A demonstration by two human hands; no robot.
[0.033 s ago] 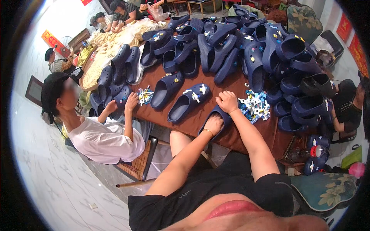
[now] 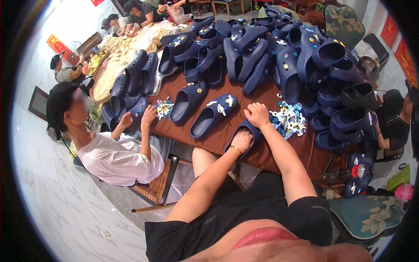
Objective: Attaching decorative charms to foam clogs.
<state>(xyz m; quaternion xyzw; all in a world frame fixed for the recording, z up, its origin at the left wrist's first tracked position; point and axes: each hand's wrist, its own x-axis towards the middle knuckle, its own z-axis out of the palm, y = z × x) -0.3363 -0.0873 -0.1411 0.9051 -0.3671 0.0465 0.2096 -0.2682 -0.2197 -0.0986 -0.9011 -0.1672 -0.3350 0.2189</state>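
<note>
A navy clog point(image 2: 257, 140) stands at the table's near edge, between my two hands. My left hand point(image 2: 241, 142) reaches into its foot opening; the fingers bend down toward the toe, where their tips are hidden. On top of the toe, my right hand point(image 2: 256, 115) is closed, with its fingers curled over the front; any small piece under them is hidden. Just left lies a navy clog with white charms point(image 2: 214, 117), and beyond it another clog with a yellow charm point(image 2: 189, 102). A pile of white and blue charms point(image 2: 289, 121) sits right of my right forearm.
A large heap of navy clogs point(image 2: 251, 56) covers the far and right parts of the brown-covered table point(image 2: 174, 133). At left, a person in a white shirt point(image 2: 122, 159) works by a smaller charm pile point(image 2: 164, 108). A patterned chair point(image 2: 366, 216) stands at right.
</note>
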